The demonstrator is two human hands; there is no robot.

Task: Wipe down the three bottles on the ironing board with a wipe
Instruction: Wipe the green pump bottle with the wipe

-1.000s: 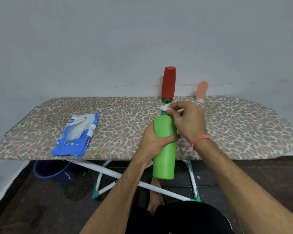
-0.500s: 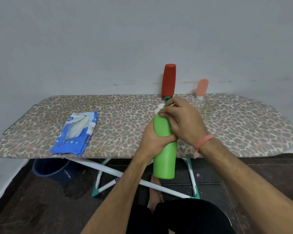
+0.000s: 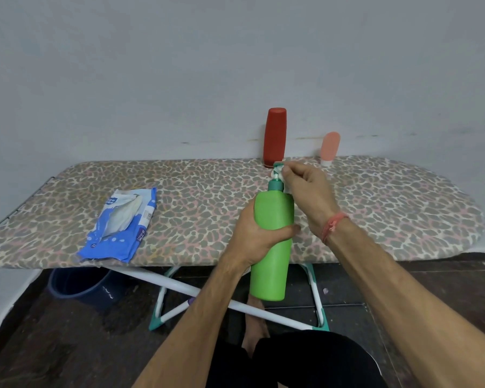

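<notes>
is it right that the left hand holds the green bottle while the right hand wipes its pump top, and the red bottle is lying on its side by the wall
Not quite. The head view shows the red bottle standing upright by the wall, not lying down. The rest holds: the left hand grips the green bottle while the right hand works the wipe on its pump top.

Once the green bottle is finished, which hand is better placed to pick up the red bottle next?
Probably the right hand: it is already up by the green bottle's pump, just in front of the red bottle, though it pinches the wipe. The left hand grips the green bottle's body, nearer the person.
</notes>
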